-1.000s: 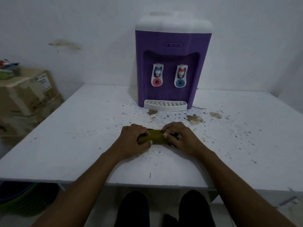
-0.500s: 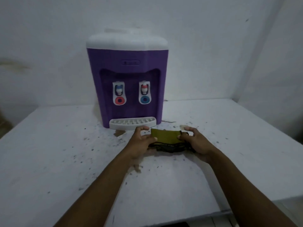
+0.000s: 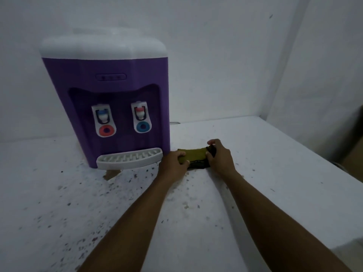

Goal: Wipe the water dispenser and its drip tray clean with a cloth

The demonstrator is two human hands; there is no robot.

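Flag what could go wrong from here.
1. The left hand and right hand grip the olive cloth on the speckled table; it may carry grit onto the purple water dispenser.
2. The white drip tray juts out beside the left hand; a firm wipe could dislodge it.

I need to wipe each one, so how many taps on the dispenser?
2. Left tap in the dispenser recess, above a red ring; right tap above a blue ring. None looks hidden.
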